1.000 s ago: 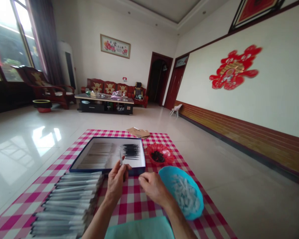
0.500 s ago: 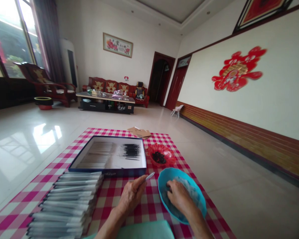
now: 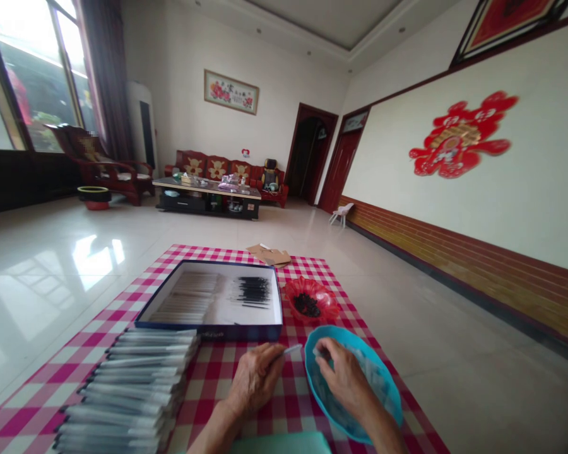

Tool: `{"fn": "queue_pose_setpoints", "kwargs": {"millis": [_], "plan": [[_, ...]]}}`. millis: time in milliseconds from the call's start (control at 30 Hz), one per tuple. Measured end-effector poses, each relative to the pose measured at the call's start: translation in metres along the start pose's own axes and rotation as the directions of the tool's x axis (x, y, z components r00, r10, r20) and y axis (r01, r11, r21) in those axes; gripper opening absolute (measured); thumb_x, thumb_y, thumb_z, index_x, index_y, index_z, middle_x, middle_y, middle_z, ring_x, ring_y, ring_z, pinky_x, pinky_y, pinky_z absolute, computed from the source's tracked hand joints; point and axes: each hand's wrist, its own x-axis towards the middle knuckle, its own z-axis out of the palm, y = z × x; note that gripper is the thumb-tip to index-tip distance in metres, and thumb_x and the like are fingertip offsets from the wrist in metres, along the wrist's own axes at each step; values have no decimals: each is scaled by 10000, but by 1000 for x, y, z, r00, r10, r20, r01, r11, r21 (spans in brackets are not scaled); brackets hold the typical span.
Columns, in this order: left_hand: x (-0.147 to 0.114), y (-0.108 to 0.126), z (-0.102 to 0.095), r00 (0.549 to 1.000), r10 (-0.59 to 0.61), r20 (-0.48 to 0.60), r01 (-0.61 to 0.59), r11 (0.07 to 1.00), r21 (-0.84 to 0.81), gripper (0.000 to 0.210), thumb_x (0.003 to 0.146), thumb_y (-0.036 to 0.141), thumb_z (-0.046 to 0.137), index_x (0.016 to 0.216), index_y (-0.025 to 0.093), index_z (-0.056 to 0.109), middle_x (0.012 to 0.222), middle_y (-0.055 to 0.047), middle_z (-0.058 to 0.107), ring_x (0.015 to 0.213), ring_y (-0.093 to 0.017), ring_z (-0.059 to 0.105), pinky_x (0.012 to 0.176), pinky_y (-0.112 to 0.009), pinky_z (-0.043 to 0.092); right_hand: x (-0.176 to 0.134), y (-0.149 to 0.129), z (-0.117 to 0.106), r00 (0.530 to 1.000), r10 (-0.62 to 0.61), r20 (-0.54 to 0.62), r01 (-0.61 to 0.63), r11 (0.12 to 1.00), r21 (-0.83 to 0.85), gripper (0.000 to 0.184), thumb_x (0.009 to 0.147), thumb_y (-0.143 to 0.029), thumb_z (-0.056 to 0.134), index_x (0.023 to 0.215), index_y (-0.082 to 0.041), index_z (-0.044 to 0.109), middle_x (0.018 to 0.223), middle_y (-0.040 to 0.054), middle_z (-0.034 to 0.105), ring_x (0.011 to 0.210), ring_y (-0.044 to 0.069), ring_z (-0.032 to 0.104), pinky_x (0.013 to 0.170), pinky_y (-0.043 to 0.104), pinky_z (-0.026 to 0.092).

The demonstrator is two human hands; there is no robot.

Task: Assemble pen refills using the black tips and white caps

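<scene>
Right hand [image 3: 344, 377] now nearer pen [image 3: 292, 349]

Living room with pale walls [image 3: 175, 94] and a recessed ceiling panel [image 3: 307, 19]. Left: a window [image 3: 28, 82] admits daylight beside a dark curtain [image 3: 108, 82]; a wooden armchair [image 3: 139, 180] stands near. Rear: a reddish sofa [image 3: 218, 168] behind a long low table [image 3: 182, 203], with a framed floral picture [image 3: 231, 91] above; a dark doorway [image 3: 307, 157] adjoins a red door [image 3: 344, 164]. Right: a red ornament [image 3: 459, 142] hangs above brick-patterned cladding [image 3: 430, 252]. The glossy floor [image 3: 454, 302] bears bright reflections.
</scene>
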Motion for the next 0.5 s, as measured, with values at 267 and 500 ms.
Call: {"fn": "queue_pose_setpoints", "kwargs": {"millis": [267,500], "plan": [[-2,3,1,996,-5,88,3,1000,24,254,931,244,435,1056,222,655,769,-51,673,736,-186,646,668,-245,483,-1,-10,2,995,37,-89,-13,967,253,137,838,-253,531,946,-229,612,896,44,685,827,201,649,776,321,501],[-3,1,2,999,-16,46,15,1000,18,224,934,251,434,979,210,650,793,-53,685,726,-182,643,659,-237,478,3,-19,16,945,327,-6,-209,619,757,324,803,-420,605,1026,-185,621,928,90,715,824,242,689,699,326,553]]}}
